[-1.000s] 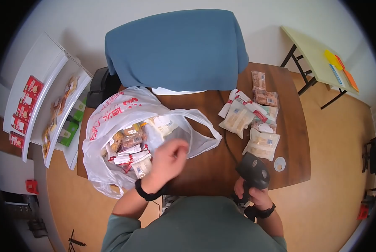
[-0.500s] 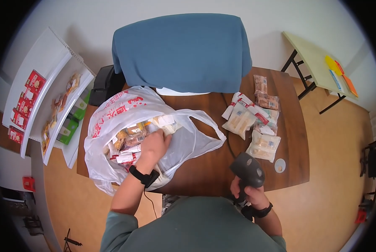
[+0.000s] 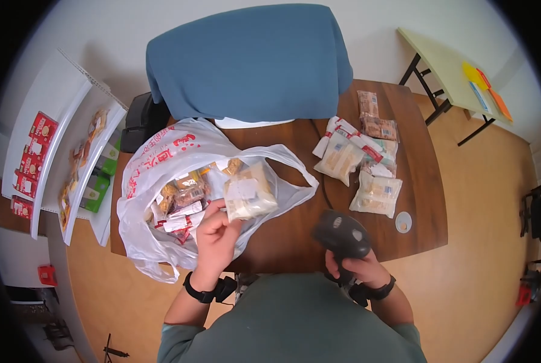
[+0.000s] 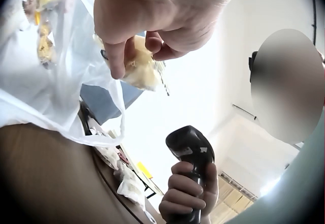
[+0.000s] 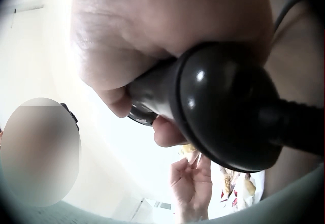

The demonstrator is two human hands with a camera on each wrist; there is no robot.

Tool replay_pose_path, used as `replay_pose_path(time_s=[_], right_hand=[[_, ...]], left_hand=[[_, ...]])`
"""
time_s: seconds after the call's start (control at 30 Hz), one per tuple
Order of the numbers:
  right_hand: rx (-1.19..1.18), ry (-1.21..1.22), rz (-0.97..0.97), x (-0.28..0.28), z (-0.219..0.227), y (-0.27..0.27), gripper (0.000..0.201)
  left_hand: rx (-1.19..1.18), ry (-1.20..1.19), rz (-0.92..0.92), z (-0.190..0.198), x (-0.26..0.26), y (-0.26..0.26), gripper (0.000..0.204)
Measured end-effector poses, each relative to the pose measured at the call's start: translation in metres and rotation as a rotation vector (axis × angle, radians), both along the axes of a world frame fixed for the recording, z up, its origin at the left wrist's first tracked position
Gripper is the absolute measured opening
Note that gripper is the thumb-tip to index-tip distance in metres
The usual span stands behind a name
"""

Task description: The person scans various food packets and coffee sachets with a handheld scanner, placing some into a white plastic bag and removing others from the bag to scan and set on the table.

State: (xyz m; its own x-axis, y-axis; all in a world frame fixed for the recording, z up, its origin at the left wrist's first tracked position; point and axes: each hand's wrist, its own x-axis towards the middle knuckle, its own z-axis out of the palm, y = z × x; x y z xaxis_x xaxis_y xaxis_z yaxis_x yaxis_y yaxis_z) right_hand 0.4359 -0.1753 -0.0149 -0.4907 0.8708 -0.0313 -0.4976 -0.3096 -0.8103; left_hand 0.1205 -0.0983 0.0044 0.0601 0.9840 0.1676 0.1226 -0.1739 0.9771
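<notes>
My left hand (image 3: 217,237) pinches a clear packet of pale, cream-coloured food (image 3: 250,192) by its near edge. A white label faces up on it, and it is held over the opening of a white plastic carrier bag (image 3: 161,154) with red print. Inside the bag lie several wrapped snacks (image 3: 182,196), some with red and white wrappers. My right hand (image 3: 361,269) grips a black handheld barcode scanner (image 3: 343,233) by its handle, its head tilted toward the left hand. In the left wrist view, fingers curl round the scanner's handle (image 4: 195,183).
On the table's (image 3: 288,242) right side lie several packets: pale ones (image 3: 376,193), red and white ones (image 3: 352,139) and brownish ones (image 3: 379,127). A round white sticker (image 3: 403,222) is near them. Blue cloth (image 3: 249,63) covers something behind. Shelves (image 3: 80,151) with goods stand left.
My left hand reached down into the bag and came up pinching the pale packet. The scanner in my right hand has shifted left and tilted toward it.
</notes>
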Motion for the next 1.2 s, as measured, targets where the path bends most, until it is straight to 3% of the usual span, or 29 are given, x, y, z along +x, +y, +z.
replay_pose_path(time_s=[0.07,0.13,0.27,0.37,0.47,0.53,0.67,0.77,0.83,0.87,0.93,1.0,1.13,1.2], right_hand=[[-0.044,0.02,0.018,-0.002,0.006,0.0,0.035],[-0.036,-0.064,0.087,-0.002,0.008,0.0,0.029],[-0.02,-0.072,0.033,-0.001,0.009,-0.003,0.026],[-0.025,-0.057,-0.041,0.004,0.011,-0.007,0.029],[0.009,-0.011,-0.13,0.016,0.007,-0.015,0.036],[0.04,-0.001,-0.244,0.022,0.001,-0.023,0.06],[0.081,0.042,-0.424,0.027,0.003,-0.03,0.057],[0.127,0.167,-0.473,0.033,-0.002,-0.029,0.055],[0.129,0.146,-0.485,0.036,0.0,-0.031,0.054],[0.125,0.13,-0.494,0.036,-0.001,-0.032,0.053],[0.097,0.159,-0.513,0.035,-0.003,-0.035,0.052],[0.084,0.154,-0.492,0.038,-0.009,-0.033,0.053],[0.07,0.103,-0.486,0.035,-0.016,-0.022,0.053],[0.06,0.11,-0.464,0.032,-0.018,-0.017,0.053]], left_hand=[[0.035,0.077,-0.083,0.009,0.012,-0.008,0.016],[0.013,-0.013,-0.103,0.007,0.022,-0.007,0.017],[0.069,0.116,-0.246,0.0,0.036,-0.002,0.02],[0.146,0.149,-0.319,-0.002,0.052,0.005,0.022],[0.068,0.142,-0.414,-0.005,0.072,0.011,0.021],[0.032,0.183,-0.495,-0.001,0.087,0.024,0.022],[0.06,0.153,-0.527,0.001,0.13,0.063,0.024],[-0.07,0.08,-0.624,-0.016,0.166,0.089,0.011],[-0.243,-0.219,-0.667,-0.024,0.189,0.091,0.022],[-0.028,0.079,-0.662,-0.039,0.187,0.089,0.037],[0.066,0.234,-0.723,0.001,0.17,0.064,0.021],[0.3,0.29,-0.855,-0.004,0.148,0.055,0.008],[0.046,0.284,-0.963,0.025,0.094,0.03,0.008],[0.06,0.294,-0.889,0.021,0.069,0.028,0.01]])
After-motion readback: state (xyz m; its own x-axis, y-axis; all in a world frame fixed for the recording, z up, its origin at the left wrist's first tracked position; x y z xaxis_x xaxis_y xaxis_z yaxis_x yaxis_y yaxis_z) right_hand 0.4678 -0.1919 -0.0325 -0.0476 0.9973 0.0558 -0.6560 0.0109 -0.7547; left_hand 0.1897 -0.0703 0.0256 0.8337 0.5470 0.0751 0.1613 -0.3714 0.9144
